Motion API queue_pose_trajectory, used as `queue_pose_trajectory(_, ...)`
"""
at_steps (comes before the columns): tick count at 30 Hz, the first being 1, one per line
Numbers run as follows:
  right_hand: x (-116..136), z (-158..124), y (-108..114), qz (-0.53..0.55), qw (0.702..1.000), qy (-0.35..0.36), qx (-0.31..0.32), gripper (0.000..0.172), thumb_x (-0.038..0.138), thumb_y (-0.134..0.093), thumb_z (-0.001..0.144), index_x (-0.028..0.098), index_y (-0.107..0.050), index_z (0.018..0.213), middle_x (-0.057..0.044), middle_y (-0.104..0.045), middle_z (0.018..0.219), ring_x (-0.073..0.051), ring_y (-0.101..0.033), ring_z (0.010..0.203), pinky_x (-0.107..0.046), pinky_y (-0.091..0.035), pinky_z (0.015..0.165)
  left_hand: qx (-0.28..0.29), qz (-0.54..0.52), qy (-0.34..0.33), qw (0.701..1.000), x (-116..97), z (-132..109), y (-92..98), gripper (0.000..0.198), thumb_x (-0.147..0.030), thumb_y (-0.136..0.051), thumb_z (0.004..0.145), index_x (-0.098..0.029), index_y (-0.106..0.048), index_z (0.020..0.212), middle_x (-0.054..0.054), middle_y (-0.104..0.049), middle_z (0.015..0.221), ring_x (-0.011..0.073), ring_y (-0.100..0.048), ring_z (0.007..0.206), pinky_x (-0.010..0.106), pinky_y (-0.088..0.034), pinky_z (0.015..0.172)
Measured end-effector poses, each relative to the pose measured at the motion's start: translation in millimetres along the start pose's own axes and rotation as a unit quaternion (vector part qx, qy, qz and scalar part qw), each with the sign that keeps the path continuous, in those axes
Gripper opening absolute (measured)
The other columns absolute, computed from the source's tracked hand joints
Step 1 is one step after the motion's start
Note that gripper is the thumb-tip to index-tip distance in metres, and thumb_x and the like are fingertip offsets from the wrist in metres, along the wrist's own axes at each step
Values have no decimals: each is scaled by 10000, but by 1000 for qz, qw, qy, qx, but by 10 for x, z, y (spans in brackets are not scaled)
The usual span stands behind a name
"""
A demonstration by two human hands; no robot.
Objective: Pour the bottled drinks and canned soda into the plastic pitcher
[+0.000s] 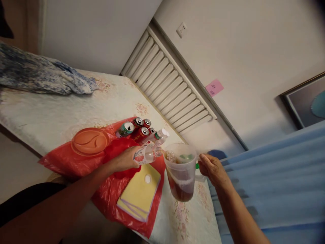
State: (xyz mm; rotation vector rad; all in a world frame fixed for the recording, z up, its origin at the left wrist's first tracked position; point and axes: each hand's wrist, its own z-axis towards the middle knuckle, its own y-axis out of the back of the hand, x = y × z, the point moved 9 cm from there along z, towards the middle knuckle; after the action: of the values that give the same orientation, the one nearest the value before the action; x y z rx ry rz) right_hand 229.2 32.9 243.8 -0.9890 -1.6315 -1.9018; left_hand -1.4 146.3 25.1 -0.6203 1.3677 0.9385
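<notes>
— What is the left hand [124, 159] doing?
— It is gripping a small clear plastic bottle [147, 155], its fingers wrapping closed around the body; the bottle is lying almost level, its mouth pointing at the rim of a clear plastic pitcher [181, 176].
— And the right hand [212, 167]?
— It is holding the pitcher by its handle, fingers curling shut around it; the pitcher is hanging tilted above the floral-patterned table [50, 115], with reddish-brown liquid sitting in its bottom.
— What is lying around them?
— A crumpled red plastic bag [63, 157] is spreading under the left hand; a round orange plastic lid [90, 140] is resting on it; red and green drink cans [137, 127] are lying behind the bottle; square yellow sheets [141, 191] are lying just beside the pitcher.
</notes>
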Motion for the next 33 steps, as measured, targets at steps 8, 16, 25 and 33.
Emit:
queue_pose_trajectory(8, -336, -61, -34, 152, 987, -17, -40, 557, 599, -659, 824, 233, -371, 520, 84, -294, 430, -66, -206, 404, -230, -172, 399, -23, 6, 2, 1000, -10, 12, 75, 482, -180, -670, 582, -225, -592, 1055, 13, -706, 984, 214, -660, 863, 269, -492, 713)
queue_pose_trajectory(16, -210, -111, -234, 275, 954, 33, -116, 489, 484, -619, 819, 245, -304, 531, 103, -199, 450, -68, -119, 406, -251, -152, 397, -148, 0, -3, 989, -128, -44, 413, 582, -264, -679, 598, -215, -574, 1169, 22, -699, 1081, 224, -666, 936, 302, -521, 816)
queue_pose_trajectory(25, -115, 17, -822, 368, 917, 57, -146, 423, 464, -628, 784, 244, -323, 590, 111, -244, 454, -63, -135, 386, -239, -166, 399, -334, 39, 16, 942, -183, -288, 893, 642, -353, -718, 657, -182, -541, 1250, 63, -666, 1152, 263, -635, 1003, 371, -508, 932)
queue_pose_trajectory(33, -258, 214, -1470, 440, 885, 58, -143, 455, 446, -608, 783, 241, -264, 567, 112, -234, 441, -65, -145, 395, -232, -188, 417, -428, 59, 31, 901, -139, -461, 1076, 609, -372, -735, 696, -200, -526, 1242, 59, -640, 1149, 254, -614, 1027, 354, -506, 918)
